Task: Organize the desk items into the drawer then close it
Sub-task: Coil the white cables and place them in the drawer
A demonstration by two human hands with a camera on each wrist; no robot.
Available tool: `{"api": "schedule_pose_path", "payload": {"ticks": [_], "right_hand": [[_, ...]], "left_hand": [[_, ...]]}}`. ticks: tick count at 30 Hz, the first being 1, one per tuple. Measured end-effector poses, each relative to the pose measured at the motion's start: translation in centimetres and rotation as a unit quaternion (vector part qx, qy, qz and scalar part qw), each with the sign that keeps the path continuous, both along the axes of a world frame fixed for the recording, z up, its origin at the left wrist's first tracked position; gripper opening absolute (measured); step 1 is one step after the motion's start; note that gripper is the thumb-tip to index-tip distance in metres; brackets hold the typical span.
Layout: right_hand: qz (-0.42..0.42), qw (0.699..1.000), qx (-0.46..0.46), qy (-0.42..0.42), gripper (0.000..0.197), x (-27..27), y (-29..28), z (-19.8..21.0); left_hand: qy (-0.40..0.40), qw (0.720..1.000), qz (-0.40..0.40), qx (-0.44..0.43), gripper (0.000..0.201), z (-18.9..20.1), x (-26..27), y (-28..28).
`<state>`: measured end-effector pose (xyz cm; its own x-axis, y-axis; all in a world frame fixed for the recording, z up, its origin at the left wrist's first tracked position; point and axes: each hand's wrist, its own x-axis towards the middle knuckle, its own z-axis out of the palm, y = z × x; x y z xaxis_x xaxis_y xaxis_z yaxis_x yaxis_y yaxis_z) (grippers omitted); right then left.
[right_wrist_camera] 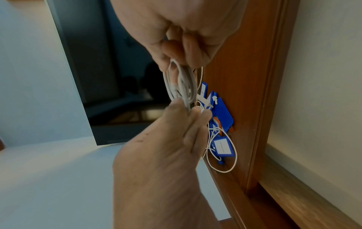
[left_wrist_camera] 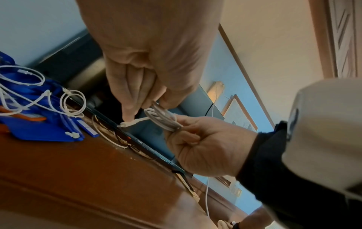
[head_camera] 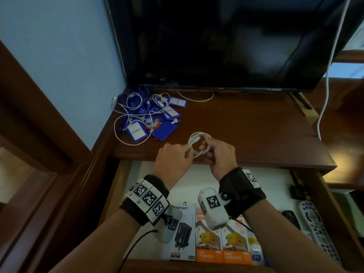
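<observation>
Above the desk's front edge, both hands hold a coiled white cable [head_camera: 198, 143]. My right hand [head_camera: 214, 151] grips the coil [left_wrist_camera: 164, 120] with curled fingers. On the coil's left side my left hand [head_camera: 178, 154] pinches the cable, and the left wrist view shows its fingertips [left_wrist_camera: 129, 114] on the plug end [left_wrist_camera: 127, 123]. The right wrist view shows the coil [right_wrist_camera: 180, 83] hanging between the two hands. A pile of blue badge holders and loose white cables [head_camera: 147, 115] lies at the desk's back left corner. The drawer [head_camera: 157, 174] stands open below the hands.
Inside the drawer are a white charger box [head_camera: 182, 235], two orange charger boxes [head_camera: 222, 247] and remotes [head_camera: 317, 229] at the right. A dark monitor [head_camera: 216, 42] stands at the back of the wooden desk [head_camera: 246, 131]. A white cord [head_camera: 327, 81] hangs at the right.
</observation>
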<state>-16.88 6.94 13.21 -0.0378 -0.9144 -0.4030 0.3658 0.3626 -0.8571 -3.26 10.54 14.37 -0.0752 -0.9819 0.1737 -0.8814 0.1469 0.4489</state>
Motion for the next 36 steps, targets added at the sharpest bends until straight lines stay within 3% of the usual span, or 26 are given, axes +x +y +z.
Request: {"api": "schedule_pose_path", "payload": {"ticks": [5, 10, 16, 21, 24, 29, 33, 36], "right_hand": [[0.005, 0.999, 0.032, -0.023, 0.015, 0.1, 0.2, -0.2], [-0.005, 0.998, 0.045, -0.038, 0.017, 0.2, 0.2, -0.4], [0.016, 1.0, 0.02, -0.006, 0.013, -0.6, 0.0, -0.3], [0.078, 0.995, -0.059, 0.03, 0.02, -0.8, 0.4, 0.2], [0.108, 0.989, -0.094, 0.035, 0.023, -1.1, 0.5, 0.6], [0.104, 0.989, -0.101, 0.034, 0.025, -1.2, 0.6, 0.6], [0.096, 0.988, -0.112, 0.04, 0.027, -0.6, 0.9, 0.5], [0.104, 0.985, -0.126, 0.056, 0.028, -0.5, 1.0, 0.5]], "left_hand": [[0.1, 0.994, 0.045, -0.019, 0.014, -0.6, 0.2, -0.3], [0.099, 0.989, 0.095, -0.056, 0.014, -0.4, 0.4, 0.0], [0.199, 0.972, 0.085, -0.095, 0.014, -0.1, 0.4, -0.7], [0.268, 0.959, 0.087, -0.029, 0.007, -0.3, 0.5, -1.6], [0.367, 0.926, 0.077, 0.053, 0.009, -0.2, 0.2, -1.2], [0.461, 0.881, 0.052, 0.087, 0.008, -0.4, 0.3, -0.9], [0.505, 0.851, 0.085, 0.114, 0.021, -0.4, 0.1, -1.1], [0.491, 0.854, 0.089, 0.146, 0.025, -0.1, 0.2, -1.0]]}}
